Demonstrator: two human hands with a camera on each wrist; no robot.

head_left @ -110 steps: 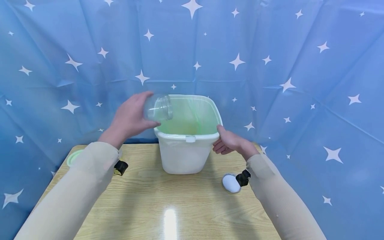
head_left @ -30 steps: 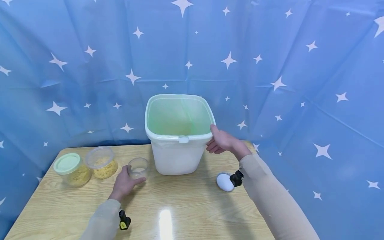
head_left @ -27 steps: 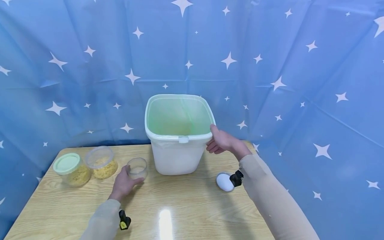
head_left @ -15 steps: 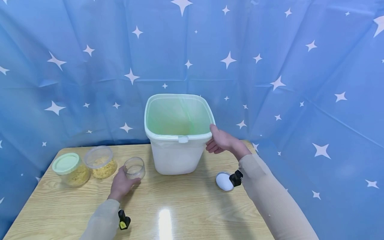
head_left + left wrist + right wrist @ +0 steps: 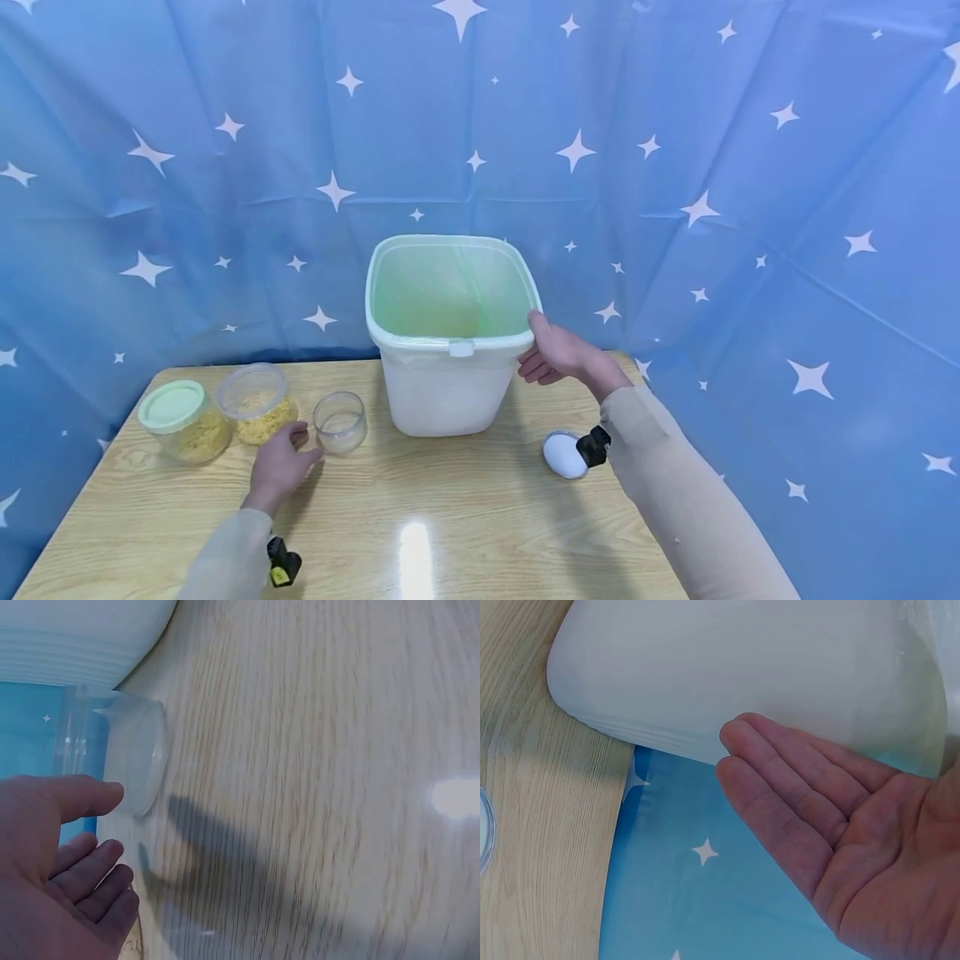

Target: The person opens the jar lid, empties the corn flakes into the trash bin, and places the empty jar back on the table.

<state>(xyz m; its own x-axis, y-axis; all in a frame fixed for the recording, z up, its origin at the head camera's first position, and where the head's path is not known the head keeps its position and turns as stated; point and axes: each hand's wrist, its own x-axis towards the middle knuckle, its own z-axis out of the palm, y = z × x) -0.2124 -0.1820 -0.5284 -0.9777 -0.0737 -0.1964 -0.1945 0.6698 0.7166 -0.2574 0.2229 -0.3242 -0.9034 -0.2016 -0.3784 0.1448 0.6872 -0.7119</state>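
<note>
Apart from the clear jar [image 5: 341, 423], my left hand [image 5: 281, 467] has its thumb and fingers spread, with nothing between them. The jar stands upright on the table, its mouth uncovered and no contents showing. In the left wrist view the thumb overlaps the jar's side [image 5: 139, 754]. My right hand [image 5: 562, 354] touches the right front corner of the rim of a white bin [image 5: 450, 392] with its thumb. Its other fingers [image 5: 780, 795] lie nearly straight beside the bin's wall. The bin has a greenish inside, with something yellowish low down in it.
Left of the jar stand a clear tub [image 5: 258, 408] of yellow flakes and a similar tub with a pale green lid [image 5: 172, 406]. A white round item [image 5: 564, 455] lies under my right wrist. A blue star-patterned curtain [image 5: 480, 117] hangs behind the wooden table [image 5: 480, 517].
My left hand held the jar tilted at the bin's mouth, then brought it down to the table left of the bin. Now it has let go and moved left. The right hand stays at the rim.
</note>
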